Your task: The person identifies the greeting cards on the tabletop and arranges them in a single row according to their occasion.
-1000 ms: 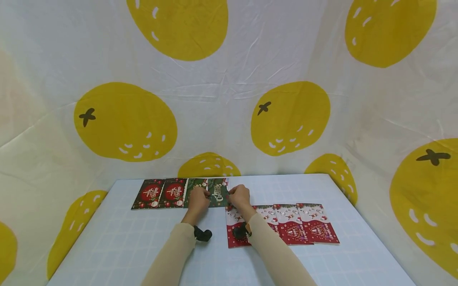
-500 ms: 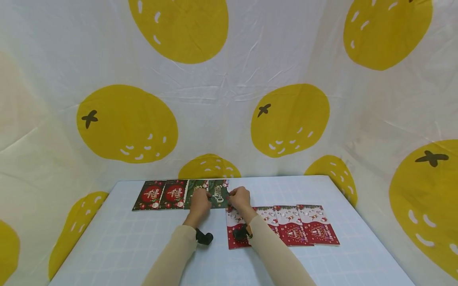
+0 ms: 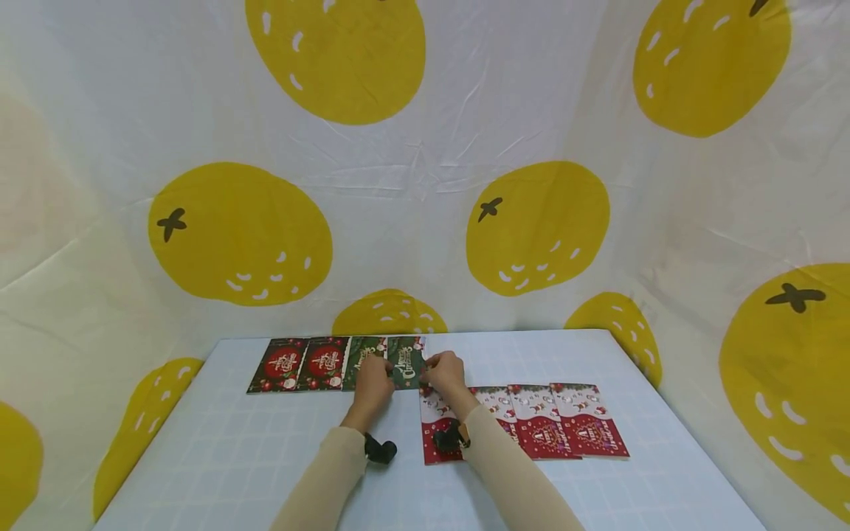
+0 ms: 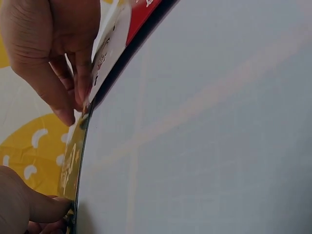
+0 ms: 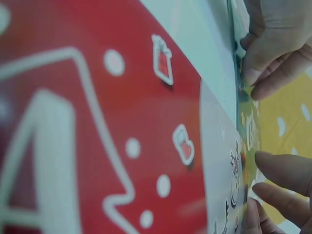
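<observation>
In the head view, two green Christmas cards lie flat at the right end of the back row. My left hand is over the left green card, with thumb and fingertips pinching the left side of the rightmost one. My right hand holds that same card at its right edge. In the left wrist view, the left thumb sits on the card's edge, with the other fingers bent beneath. The right wrist view shows my right fingers gathered at the green card.
Two dark red Christmas cards continue the back row to the left. Several red and white cards overlap in a front row at the right, partly under my right forearm. A curtain with yellow fruit hangs behind the pale table.
Both hands stay at the right green card, with only slight finger movement. The whole head view has shifted slightly, so the scene sits a little lower.
</observation>
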The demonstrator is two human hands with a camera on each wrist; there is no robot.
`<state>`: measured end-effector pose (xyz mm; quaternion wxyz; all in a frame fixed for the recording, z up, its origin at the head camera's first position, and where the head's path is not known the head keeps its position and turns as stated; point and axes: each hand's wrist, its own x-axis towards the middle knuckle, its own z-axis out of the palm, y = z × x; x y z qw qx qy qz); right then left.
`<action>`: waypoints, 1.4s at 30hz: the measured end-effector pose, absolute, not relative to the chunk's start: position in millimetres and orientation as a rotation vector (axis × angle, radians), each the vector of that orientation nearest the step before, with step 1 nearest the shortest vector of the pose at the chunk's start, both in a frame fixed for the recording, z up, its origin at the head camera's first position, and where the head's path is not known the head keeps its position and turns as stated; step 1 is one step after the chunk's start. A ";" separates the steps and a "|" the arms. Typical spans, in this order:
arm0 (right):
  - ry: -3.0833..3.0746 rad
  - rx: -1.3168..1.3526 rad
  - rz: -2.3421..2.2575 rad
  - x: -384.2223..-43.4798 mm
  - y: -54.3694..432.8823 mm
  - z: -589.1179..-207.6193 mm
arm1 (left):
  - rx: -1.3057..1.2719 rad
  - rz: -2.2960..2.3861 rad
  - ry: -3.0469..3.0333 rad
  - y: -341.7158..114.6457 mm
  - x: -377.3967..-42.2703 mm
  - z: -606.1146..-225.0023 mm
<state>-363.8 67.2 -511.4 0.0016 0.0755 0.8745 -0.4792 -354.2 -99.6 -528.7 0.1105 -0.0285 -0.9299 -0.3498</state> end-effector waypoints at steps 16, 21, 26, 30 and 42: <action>2.860 0.108 -1.486 -358.2 72.1 -515.7 | -0.117 -1.060 -2.659 -96.5 -346.6 -532.4; 2.866 0.113 -1.506 -354.9 74.0 -513.2 | -0.144 -1.058 -2.634 -93.6 -342.7 -530.6; 2.835 0.121 -1.550 -349.2 75.4 -508.5 | -0.126 -1.087 -2.631 -87.4 -338.4 -526.6; 2.845 0.137 -1.563 -345.3 77.1 -507.3 | -0.101 -1.134 -2.619 -80.8 -335.1 -524.9; 2.915 0.095 -1.592 -332.7 96.8 -506.0 | -0.177 -1.130 -2.572 -60.8 -326.4 -524.4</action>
